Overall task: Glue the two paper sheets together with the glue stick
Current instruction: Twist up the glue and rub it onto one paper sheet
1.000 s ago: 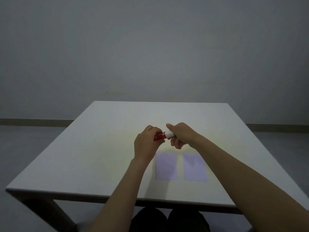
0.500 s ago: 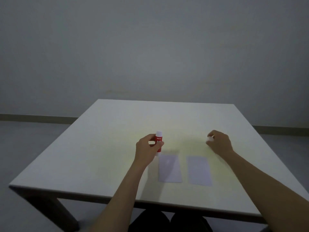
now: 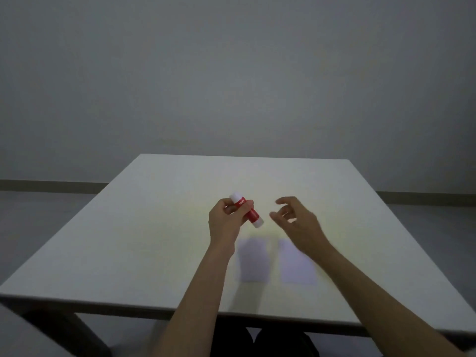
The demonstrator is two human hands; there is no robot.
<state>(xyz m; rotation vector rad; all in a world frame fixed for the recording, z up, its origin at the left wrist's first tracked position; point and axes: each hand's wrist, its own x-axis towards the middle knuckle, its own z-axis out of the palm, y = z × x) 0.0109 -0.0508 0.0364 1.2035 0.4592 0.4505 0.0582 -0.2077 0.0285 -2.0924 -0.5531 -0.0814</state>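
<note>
The left hand (image 3: 226,222) had a firm grip on the red glue stick (image 3: 246,213), tilted above the surface (image 3: 128,240), while the right hand (image 3: 298,224) hovered loose and empty over the two paper sheets (image 3: 253,260) lying side by side.

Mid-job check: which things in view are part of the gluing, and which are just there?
Part of the job:
glue stick, tilted, held in the left hand
left paper sheet, flat on the table
right paper sheet, beside it, apart
right hand, fingers spread, holding nothing

Just there:
table
No loose clutter; the cap cannot be made out.
</note>
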